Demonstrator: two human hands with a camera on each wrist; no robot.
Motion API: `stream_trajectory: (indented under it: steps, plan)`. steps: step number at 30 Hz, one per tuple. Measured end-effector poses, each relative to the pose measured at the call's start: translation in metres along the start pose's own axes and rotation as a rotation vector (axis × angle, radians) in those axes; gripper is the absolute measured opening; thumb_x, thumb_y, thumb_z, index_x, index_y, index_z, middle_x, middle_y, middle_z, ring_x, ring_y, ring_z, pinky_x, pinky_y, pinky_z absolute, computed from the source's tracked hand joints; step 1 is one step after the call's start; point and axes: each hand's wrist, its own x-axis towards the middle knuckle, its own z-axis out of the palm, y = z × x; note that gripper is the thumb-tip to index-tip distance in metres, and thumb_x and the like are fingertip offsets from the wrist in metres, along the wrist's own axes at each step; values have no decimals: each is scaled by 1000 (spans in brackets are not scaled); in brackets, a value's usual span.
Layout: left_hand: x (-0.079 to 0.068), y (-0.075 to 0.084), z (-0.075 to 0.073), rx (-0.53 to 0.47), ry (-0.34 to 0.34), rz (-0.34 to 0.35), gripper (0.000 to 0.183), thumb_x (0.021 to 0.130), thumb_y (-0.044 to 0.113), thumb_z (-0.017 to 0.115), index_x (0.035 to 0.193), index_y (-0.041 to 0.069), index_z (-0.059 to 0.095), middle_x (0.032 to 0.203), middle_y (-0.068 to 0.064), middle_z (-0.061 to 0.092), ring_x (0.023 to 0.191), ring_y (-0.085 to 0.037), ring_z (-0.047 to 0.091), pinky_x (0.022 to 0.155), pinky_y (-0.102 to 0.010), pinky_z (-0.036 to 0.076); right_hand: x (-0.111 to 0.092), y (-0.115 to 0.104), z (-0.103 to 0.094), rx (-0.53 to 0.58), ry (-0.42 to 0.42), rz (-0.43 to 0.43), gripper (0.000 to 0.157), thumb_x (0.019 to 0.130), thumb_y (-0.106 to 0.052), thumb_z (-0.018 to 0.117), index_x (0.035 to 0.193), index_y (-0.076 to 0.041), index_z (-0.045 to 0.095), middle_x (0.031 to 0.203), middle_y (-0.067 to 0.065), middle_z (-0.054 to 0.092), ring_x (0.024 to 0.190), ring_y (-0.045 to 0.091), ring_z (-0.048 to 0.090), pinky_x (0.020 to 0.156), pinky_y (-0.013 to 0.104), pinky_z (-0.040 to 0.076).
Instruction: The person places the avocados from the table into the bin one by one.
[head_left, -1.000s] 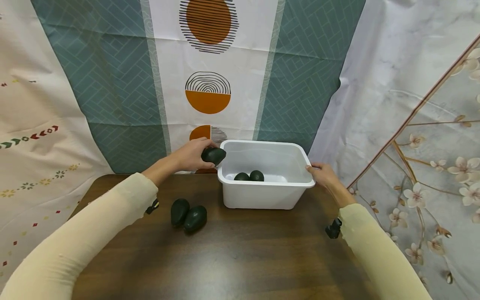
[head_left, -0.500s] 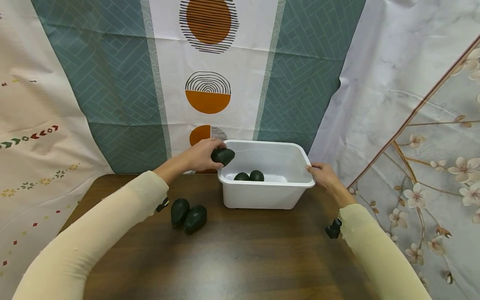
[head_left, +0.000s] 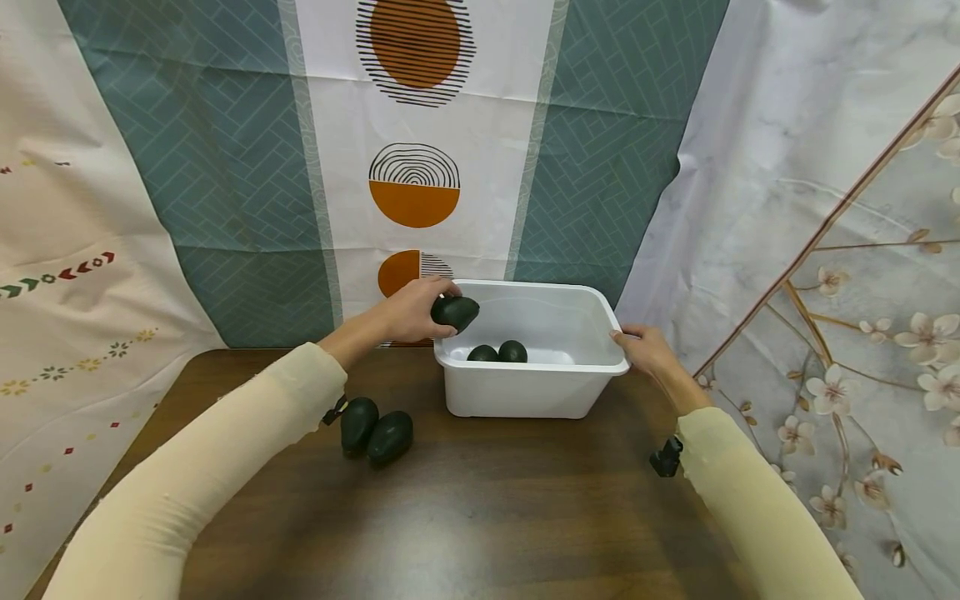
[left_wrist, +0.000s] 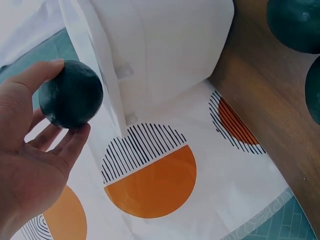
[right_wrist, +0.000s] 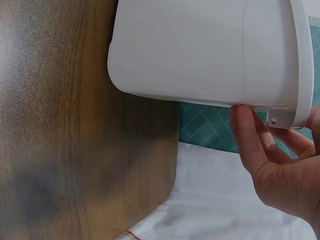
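My left hand grips a dark green avocado over the left rim of a white plastic bin. In the left wrist view, thumb and fingers hold the avocado by its sides, close to the bin's rim. My right hand holds the bin's right rim, thumb on top. The right wrist view shows its fingers curled under the rim, touching the outer wall. Inside the bin lie two avocados; their lower parts are hidden by the front wall.
Two more avocados lie side by side on the brown wooden table, left of the bin and near my left sleeve. A patterned cloth hangs behind the table, and a floral one hangs on the right.
My left hand has carried its avocado rightward, from outside the bin's left rim to just over the bin's left end. My right hand and the bin have stayed in place.
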Motion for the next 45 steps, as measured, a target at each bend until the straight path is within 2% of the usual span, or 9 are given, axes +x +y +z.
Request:
stream_trajectory:
  steps: [20, 31, 39, 45]
  plan:
    - [9, 10, 9, -59, 9, 6, 60, 90, 27, 85, 142, 10, 60, 137, -9, 64, 121, -28, 59, 103, -44, 52, -1, -2, -1, 3, -18, 2, 59, 113, -33, 49, 155, 9, 45, 150, 34, 51, 127, 40, 59, 89, 35, 58]
    - [10, 9, 14, -167, 36, -5, 62, 89, 29, 86, 142, 11, 60, 140, -7, 63, 129, -29, 60, 106, -44, 52, -2, -3, 0, 5, -19, -3, 58, 114, -32, 49, 153, 10, 46, 149, 34, 52, 128, 41, 58, 93, 39, 58]
    - [9, 4, 13, -340, 80, -80, 63, 89, 29, 87, 143, 16, 59, 141, -6, 62, 129, -29, 61, 106, -47, 53, -3, -4, 0, 21, -25, 15, 59, 114, -32, 48, 156, 8, 43, 152, 33, 50, 131, 43, 57, 98, 45, 58]
    - [8, 1, 8, -564, 118, -108, 61, 92, 24, 84, 145, 10, 57, 144, -12, 59, 131, -33, 61, 109, -49, 51, -4, -5, 0, 12, -19, 18, 59, 114, -32, 49, 156, 9, 43, 150, 33, 51, 127, 41, 60, 95, 43, 59]
